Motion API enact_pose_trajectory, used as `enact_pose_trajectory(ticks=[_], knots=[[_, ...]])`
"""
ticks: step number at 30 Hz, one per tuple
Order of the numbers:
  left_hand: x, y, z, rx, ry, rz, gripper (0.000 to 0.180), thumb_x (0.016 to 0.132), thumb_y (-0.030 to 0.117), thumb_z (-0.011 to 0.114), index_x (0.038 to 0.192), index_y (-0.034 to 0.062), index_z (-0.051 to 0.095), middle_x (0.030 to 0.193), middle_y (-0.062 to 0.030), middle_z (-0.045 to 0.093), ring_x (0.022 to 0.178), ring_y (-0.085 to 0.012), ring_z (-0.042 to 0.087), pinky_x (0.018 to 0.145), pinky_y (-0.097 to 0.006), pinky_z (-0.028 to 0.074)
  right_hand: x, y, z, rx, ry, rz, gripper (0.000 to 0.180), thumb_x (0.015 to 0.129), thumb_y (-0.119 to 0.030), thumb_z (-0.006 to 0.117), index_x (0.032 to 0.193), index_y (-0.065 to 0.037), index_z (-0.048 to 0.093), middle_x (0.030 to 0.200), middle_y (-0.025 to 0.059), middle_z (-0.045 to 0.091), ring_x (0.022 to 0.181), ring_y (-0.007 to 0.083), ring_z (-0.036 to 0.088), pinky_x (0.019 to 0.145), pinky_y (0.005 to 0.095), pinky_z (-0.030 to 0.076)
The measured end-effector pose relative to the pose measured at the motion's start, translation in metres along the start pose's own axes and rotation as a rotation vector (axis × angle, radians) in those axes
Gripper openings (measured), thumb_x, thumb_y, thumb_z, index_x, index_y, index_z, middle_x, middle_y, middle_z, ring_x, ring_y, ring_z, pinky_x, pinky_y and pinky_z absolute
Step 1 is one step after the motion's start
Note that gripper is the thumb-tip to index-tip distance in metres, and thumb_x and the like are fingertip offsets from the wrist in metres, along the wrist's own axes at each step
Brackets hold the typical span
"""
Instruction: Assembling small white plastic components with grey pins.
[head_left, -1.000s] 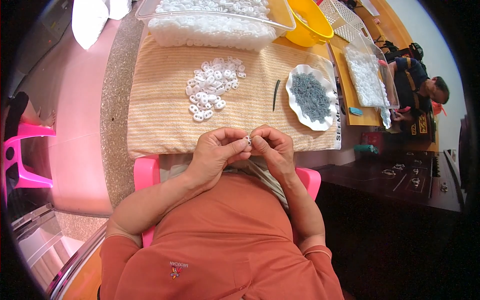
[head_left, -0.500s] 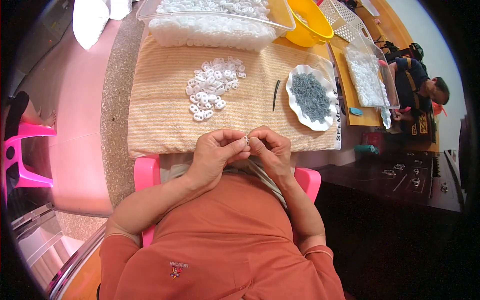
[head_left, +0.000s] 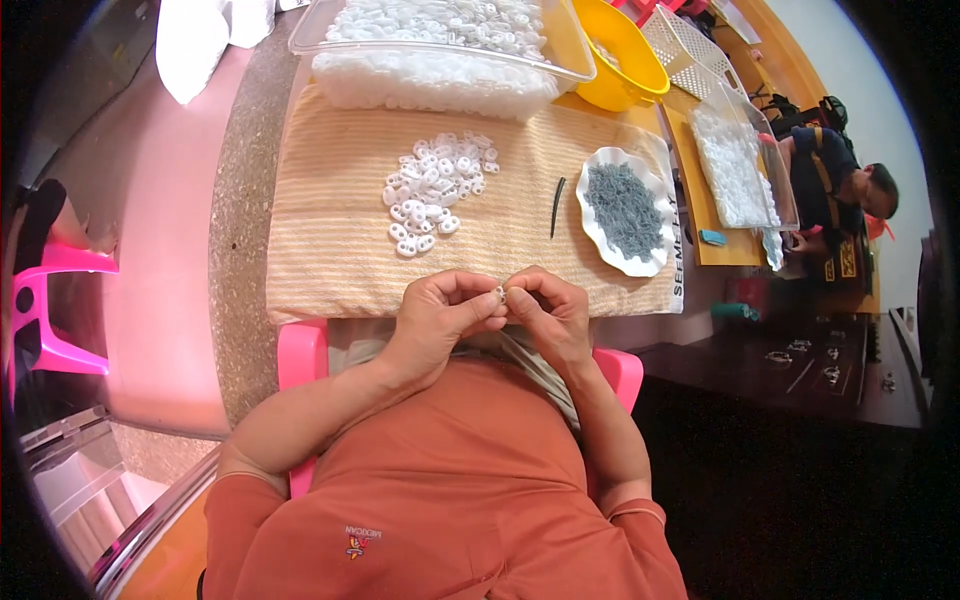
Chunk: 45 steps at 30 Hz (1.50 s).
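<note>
Just in front of the towel's near edge, my left hand [head_left: 440, 315] pinches a small white plastic piece [head_left: 501, 293] between thumb and fingers. My right hand [head_left: 552, 315] meets it there, thumb and forefinger closed at the same spot. Whether a second small part sits in the right fingers is hidden. Beyond my left hand lies a loose pile of white oval two-hole pieces [head_left: 440, 180]. Past my right hand stands a scalloped white dish [head_left: 590, 225] heaped with small dark grey pieces [head_left: 625, 210]. A thin black stick [head_left: 557, 208] rests left of the dish.
A striped tan towel [head_left: 330, 230] covers the table. At its far side stand a clear bin [head_left: 430, 85] of white pieces and a yellow basin [head_left: 620, 60]. On the right, another person [head_left: 830, 170] sits by a second clear bin [head_left: 735, 170]. A pink stool [head_left: 60, 330] stands left.
The whole view has shifted slightly, so the table and hands appear a little lower and further right. Both hands keep their pinch, with the fingers turned slightly around the small piece.
</note>
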<state>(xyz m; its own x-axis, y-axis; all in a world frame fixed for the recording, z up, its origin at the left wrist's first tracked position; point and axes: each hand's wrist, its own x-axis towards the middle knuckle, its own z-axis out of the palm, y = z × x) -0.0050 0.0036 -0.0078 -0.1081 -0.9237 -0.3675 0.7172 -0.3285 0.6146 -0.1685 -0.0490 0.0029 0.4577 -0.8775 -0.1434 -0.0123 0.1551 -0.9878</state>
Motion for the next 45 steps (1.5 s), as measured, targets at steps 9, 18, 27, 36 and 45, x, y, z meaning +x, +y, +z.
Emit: enact_pose_trajectory(ticks=[9,18,27,36,45], knots=[[-0.002,0.003,-0.001,-0.053,0.005,0.019,0.015,0.088,0.005,0.063,0.102,0.0003,0.061,0.091,-0.0064,0.066,0.078,-0.0124,0.064,0.073,-0.024,0.056,0.004,-0.020,-0.001,0.143,0.033,0.140,0.013,0.092,-0.008,0.059,0.097,0.003,0.063,0.086,0.0049,0.064,0.074,0.0106,0.062,0.069,0.0228,0.052],[-0.011,0.009,0.008,-0.097,-0.023,0.069,0.016,0.088,0.005,0.063,0.104,0.0003,0.061,0.091,-0.0061,0.066,0.080,-0.0126,0.065,0.075,-0.026,0.056,0.058,-0.016,0.002,-0.494,-0.103,-0.353,0.014,0.082,0.000,0.066,0.096,0.000,0.065,0.087,0.0042,0.061,0.069,0.0093,0.057,0.061,0.0220,0.045],[-0.010,0.011,0.005,-0.082,-0.066,0.119,0.014,0.088,0.003,0.063,0.102,0.0018,0.062,0.091,-0.0066,0.066,0.082,-0.0141,0.066,0.073,-0.028,0.058,0.087,-0.014,0.026,-1.052,-0.143,-0.659,0.015,0.079,-0.013,0.067,0.092,-0.007,0.063,0.091,0.0073,0.062,0.077,0.0265,0.063,0.064,0.0351,0.051],[-0.010,0.011,0.006,-0.080,-0.025,0.116,0.015,0.087,0.005,0.065,0.101,0.0005,0.062,0.088,-0.0064,0.066,0.078,-0.0118,0.065,0.073,-0.025,0.056,0.080,-0.018,0.017,-1.137,-0.156,-0.619,0.014,0.081,-0.014,0.066,0.091,-0.005,0.061,0.091,0.0092,0.062,0.079,0.0287,0.063,0.064,0.0375,0.050],[-0.008,0.010,0.004,-0.095,0.038,0.095,0.014,0.087,0.005,0.065,0.100,0.0004,0.063,0.086,-0.0060,0.066,0.076,-0.0121,0.064,0.071,-0.025,0.056,0.056,-0.013,-0.004,-0.290,-0.014,-0.121,0.012,0.089,-0.005,0.061,0.099,0.002,0.062,0.077,0.0056,0.066,0.067,0.0087,0.059,0.059,0.0224,0.048]])
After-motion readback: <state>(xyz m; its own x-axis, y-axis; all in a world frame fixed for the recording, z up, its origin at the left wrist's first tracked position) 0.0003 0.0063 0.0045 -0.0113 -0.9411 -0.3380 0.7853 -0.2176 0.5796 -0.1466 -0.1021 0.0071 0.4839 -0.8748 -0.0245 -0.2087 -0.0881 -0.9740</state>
